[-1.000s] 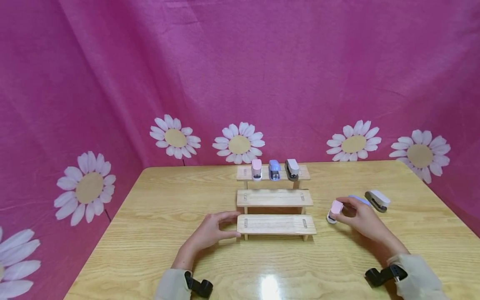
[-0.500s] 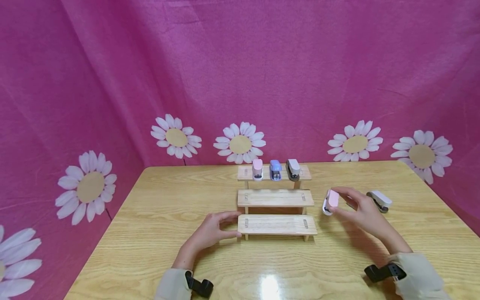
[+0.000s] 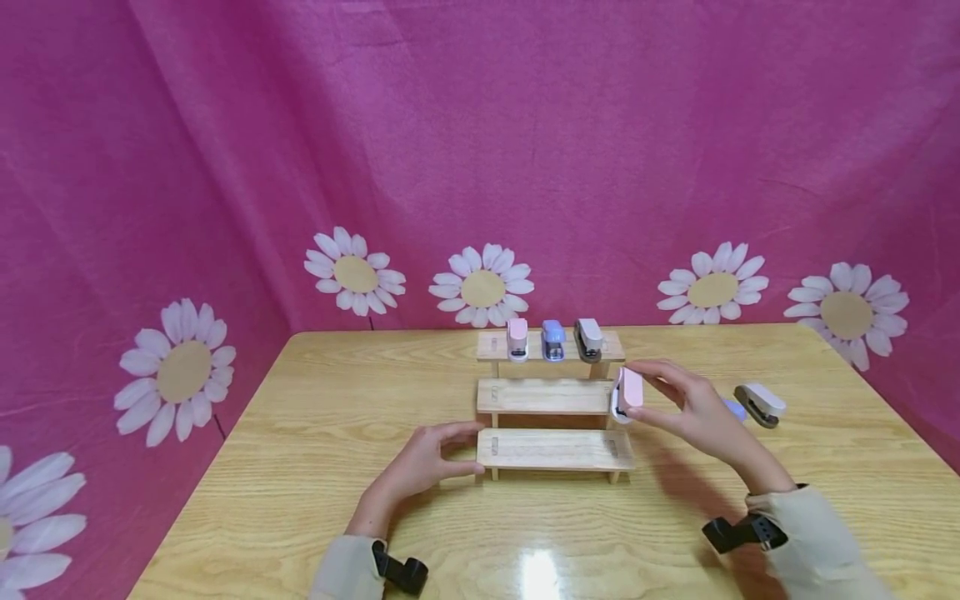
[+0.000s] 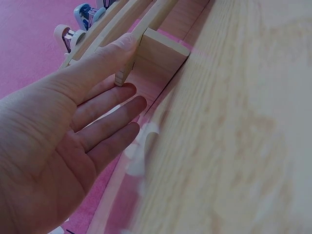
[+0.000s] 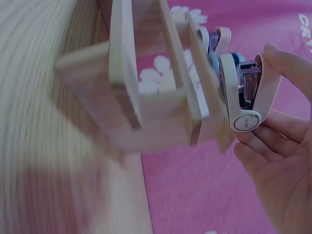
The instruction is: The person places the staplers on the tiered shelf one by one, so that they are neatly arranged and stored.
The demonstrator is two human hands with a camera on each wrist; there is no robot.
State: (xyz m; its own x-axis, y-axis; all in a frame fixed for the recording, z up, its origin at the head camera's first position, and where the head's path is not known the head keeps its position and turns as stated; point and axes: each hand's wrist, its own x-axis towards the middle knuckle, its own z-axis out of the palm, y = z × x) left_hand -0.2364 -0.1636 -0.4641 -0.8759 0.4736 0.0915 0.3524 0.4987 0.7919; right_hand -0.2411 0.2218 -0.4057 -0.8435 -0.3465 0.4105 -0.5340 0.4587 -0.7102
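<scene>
A pale wooden three-step display stand (image 3: 555, 450) stands on the table. At its left end, my left hand (image 3: 420, 462) holds the lowest step between thumb and index finger; in the left wrist view the other fingers (image 4: 114, 114) extend below. My right hand (image 3: 701, 417) pinches a pink and white mini stapler (image 3: 632, 390) between thumb and fingers, at the right end of the middle step. The right wrist view shows this stapler (image 5: 270, 90) side-on, its jaws apart. Along the top step sit a pink stapler (image 3: 517, 340), a blue one (image 3: 553, 340) and a grey-white one (image 3: 589, 340).
To the right on the wooden table (image 3: 360, 392) lie a white and dark grey stapler (image 3: 761, 404) and a blue stapler (image 3: 735, 409), partly hidden behind my right hand. A magenta cloth (image 3: 480, 150) with daisies hangs at the back and left.
My right hand has lifted the pink stapler off the table and carried it left to the stand's middle step. My left hand stays at the lowest step.
</scene>
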